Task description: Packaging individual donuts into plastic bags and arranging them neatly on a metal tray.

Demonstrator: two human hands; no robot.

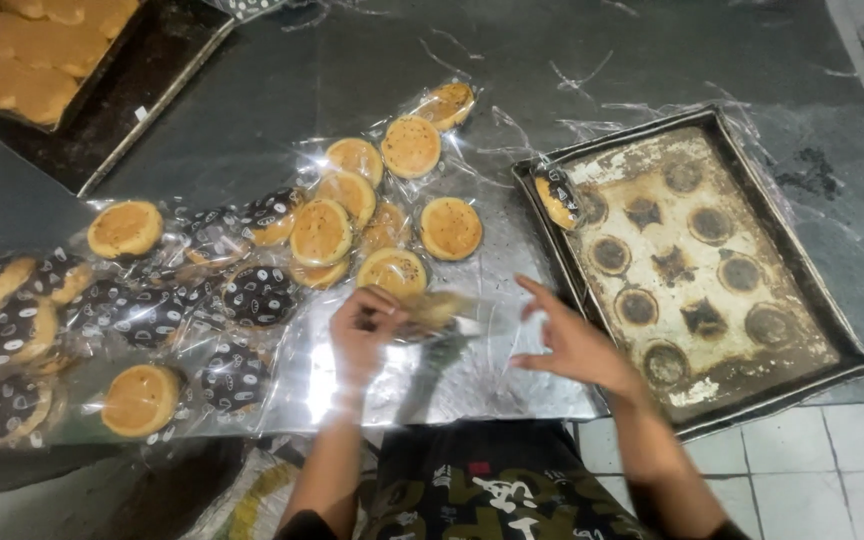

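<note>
The left hand (pixel 367 325) pinches a wrapped bun (pixel 430 310), fingers closed on its clear bag (blurred), holding it just above the steel table (pixel 512 375). The right hand (pixel 577 345) hovers open beside it, fingers spread, touching nothing. Beyond the left hand lie bagged buns (pixel 322 232); past the right, a scorched tray (pixel 697 270) holds one bun.

A dark metal table (pixel 282 90) carries bagged round cakes (pixel 322 232), a stained baking tray (pixel 797 270) and another tray (pixel 152 70)
</note>
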